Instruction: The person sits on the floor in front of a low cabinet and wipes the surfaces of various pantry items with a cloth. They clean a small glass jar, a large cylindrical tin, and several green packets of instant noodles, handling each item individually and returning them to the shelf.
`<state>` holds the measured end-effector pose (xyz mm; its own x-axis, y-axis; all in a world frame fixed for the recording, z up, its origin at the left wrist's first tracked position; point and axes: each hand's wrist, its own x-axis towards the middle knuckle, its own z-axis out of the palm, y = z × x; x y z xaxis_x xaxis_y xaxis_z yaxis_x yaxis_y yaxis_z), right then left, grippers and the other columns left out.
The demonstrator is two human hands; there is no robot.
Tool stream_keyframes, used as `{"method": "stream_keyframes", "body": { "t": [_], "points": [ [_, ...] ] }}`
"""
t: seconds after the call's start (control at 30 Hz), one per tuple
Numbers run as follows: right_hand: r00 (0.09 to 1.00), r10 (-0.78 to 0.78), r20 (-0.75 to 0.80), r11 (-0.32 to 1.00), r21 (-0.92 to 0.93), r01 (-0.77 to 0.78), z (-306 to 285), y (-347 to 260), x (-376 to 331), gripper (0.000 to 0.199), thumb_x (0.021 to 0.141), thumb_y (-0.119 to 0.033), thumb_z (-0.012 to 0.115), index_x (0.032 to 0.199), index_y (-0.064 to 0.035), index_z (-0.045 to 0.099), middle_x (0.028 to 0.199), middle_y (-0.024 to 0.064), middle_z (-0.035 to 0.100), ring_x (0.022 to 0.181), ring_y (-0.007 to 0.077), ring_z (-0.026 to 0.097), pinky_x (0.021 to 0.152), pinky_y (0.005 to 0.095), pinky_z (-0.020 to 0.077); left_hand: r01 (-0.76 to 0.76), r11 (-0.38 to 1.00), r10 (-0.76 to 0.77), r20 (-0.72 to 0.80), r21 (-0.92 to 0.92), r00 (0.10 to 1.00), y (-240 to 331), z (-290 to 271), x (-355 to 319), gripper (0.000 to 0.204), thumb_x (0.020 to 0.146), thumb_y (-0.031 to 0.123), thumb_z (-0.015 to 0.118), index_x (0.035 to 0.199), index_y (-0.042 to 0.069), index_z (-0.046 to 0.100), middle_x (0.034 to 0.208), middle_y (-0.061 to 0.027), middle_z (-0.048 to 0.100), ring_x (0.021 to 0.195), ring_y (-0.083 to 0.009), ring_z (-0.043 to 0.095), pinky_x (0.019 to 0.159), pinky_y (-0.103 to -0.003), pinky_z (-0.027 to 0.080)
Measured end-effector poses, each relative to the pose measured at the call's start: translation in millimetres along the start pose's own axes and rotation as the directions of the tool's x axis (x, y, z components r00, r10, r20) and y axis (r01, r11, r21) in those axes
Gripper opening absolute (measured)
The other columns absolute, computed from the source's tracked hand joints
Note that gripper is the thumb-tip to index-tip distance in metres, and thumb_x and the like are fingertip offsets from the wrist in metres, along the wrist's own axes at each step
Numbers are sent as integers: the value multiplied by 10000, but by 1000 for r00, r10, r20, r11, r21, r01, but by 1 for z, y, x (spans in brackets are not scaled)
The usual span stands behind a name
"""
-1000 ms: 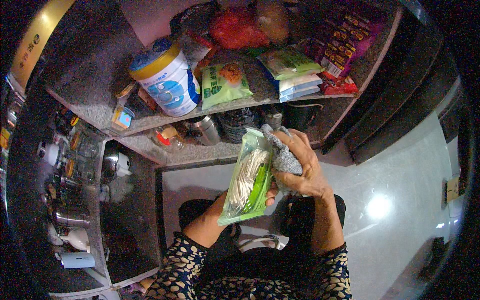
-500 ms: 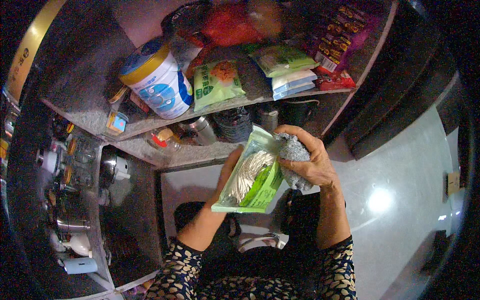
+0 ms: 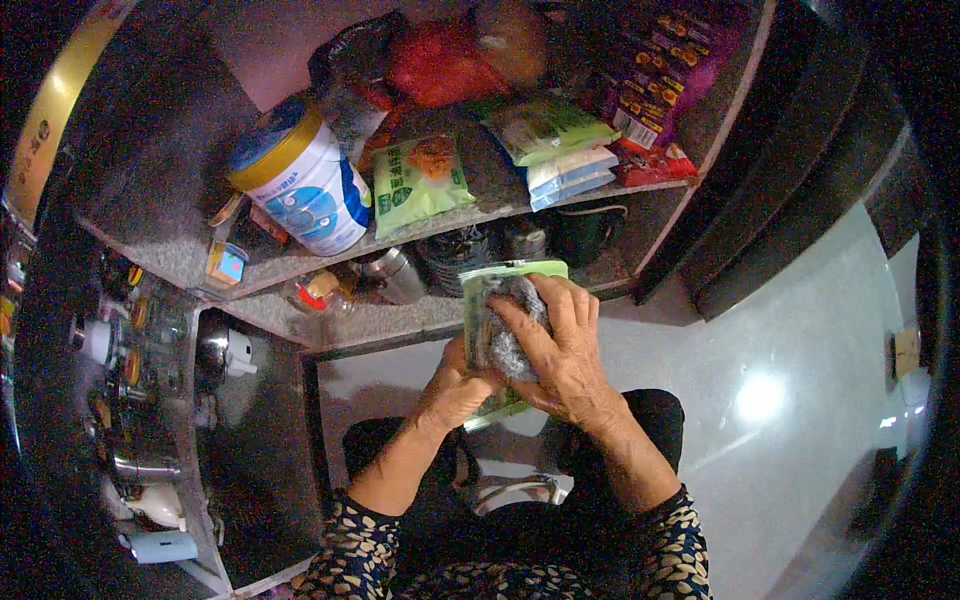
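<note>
My left hand [image 3: 458,388] is closed around the lower left part of a green packet [image 3: 476,318], its fingertips partly hidden. The packet has a clear window, and it stands upright in front of me below the shelf. In my right hand [image 3: 572,365] is a crumpled grey cloth [image 3: 514,345], pressed flat against the packet's face. My right fingers reach over the packet's right edge, and the cloth and hand cover most of its front. The contents cannot be made out now.
On the stone shelf [image 3: 285,275] stand a white and blue canister with a gold rim [image 3: 308,190], a green packet [image 3: 420,185], stacked packets [image 3: 570,150] and a red packet [image 3: 655,163]. Beneath are a metal flask [image 3: 395,275] and dark stacked bowls [image 3: 455,262]. Jars and cookware fill the left side.
The packet has turned and moved slightly, hiding its pale bundled contents. My right hand has brought the cloth from the packet's right edge onto its face.
</note>
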<state>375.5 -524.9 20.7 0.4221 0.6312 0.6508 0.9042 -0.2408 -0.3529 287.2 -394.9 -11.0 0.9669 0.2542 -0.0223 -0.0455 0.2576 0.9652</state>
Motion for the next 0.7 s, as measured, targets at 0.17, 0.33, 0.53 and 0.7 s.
{"method": "stream_keyframes", "body": {
  "t": [0.17,0.33,0.53,0.7],
  "points": [
    [995,101,-11,993,64,-100,-3,5,3,736,580,-175,720,1269,-85,478,1190,188,426,1034,360,423,881,462,348,-50,989,49,6,142,999,2,-3,0,367,743,-8,620,1101,20,544,989,-18,601,897,-121,563,801,-279,467],
    [932,306,-193,948,153,-279,1,23,-8,628,666,-108,660,1262,-57,466,1171,209,434,1058,376,415,916,448,342,-69,995,68,11,72,998,18,7,-1,409,760,9,658,1150,15,536,997,-28,605,884,-109,563,778,-261,472],
    [825,550,-131,776,445,-446,-12,31,-4,491,748,-120,611,1225,-64,509,1179,205,424,1102,348,408,960,409,337,-92,993,87,78,71,993,17,10,-1,437,769,13,663,1180,18,515,1059,-39,593,938,-115,554,819,-267,464],
    [971,220,-99,963,179,-200,-13,6,-1,603,638,-125,621,1226,-55,505,1202,210,420,1089,378,399,939,454,335,-94,993,89,80,70,993,6,4,1,479,757,63,698,1191,34,499,1098,-35,574,995,-132,539,873,-286,441]
  ]
}}
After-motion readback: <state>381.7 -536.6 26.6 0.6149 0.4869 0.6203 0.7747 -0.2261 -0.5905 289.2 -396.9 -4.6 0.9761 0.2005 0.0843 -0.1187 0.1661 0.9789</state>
